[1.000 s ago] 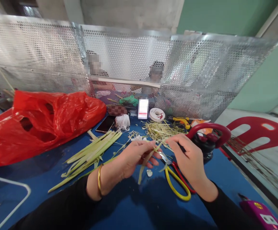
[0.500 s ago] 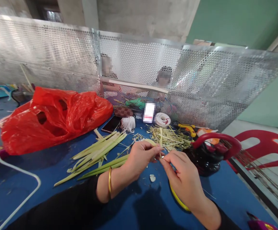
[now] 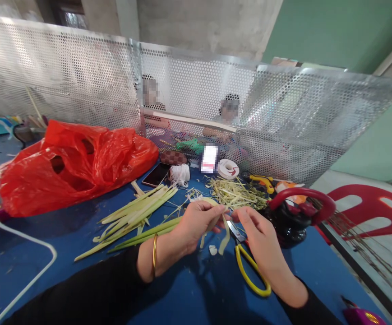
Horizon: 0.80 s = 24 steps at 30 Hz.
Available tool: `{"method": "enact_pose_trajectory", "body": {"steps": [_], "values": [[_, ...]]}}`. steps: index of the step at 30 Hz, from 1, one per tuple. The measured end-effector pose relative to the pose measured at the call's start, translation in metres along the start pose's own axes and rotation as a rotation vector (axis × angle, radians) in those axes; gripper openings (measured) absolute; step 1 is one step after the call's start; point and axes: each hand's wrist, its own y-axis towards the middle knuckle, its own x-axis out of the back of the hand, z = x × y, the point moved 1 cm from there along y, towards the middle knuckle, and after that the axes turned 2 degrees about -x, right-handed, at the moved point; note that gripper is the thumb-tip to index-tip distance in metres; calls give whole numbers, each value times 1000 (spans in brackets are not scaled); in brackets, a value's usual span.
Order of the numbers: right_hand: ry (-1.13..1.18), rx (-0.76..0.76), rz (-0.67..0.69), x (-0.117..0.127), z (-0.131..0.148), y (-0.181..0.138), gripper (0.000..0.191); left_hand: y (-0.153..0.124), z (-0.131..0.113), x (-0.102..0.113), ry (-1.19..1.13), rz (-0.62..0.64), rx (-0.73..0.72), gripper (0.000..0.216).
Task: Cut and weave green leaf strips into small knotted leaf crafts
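Observation:
My left hand (image 3: 196, 221) is closed in a pinch on a pale green leaf strip (image 3: 224, 234), whose loose ends hang down toward the blue table (image 3: 80, 280). My right hand (image 3: 261, 239) meets it from the right, fingertips pinched on the same strip. Yellow-handled scissors (image 3: 250, 266) lie on the table just below and between my hands, partly hidden by the right hand. A bundle of long green leaf strips (image 3: 135, 216) lies to the left of my left hand.
A red plastic bag (image 3: 74, 162) lies at the left. A phone (image 3: 157, 174), tape roll (image 3: 228, 169), heap of leaf trimmings (image 3: 236, 194) and a black pot with a red handle (image 3: 293, 216) stand behind. A perforated metal screen (image 3: 283, 117) backs the table; two people sit beyond it.
The leaf strip's ends now hang lower below my hands. My right hand has shifted slightly right, uncovering the scissors. The view has barely moved since half a second ago.

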Motion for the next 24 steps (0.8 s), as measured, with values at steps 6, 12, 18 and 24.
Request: {"method": "enact_pose_trajectory", "body": {"steps": [6, 12, 18, 24], "values": [[542, -281, 125, -6, -8, 7, 29, -3, 5, -1, -61, 105, 66, 47], [628, -298, 103, -8, -11, 9, 23, -7, 1, -4, 41, 129, 116, 31], [596, -243, 10, -10, -17, 4, 24, -7, 1, -4, 92, 180, 146, 20], [447, -192, -31, -12, -20, 7, 25, -6, 7, -2, 82, 240, 151, 27]]}}
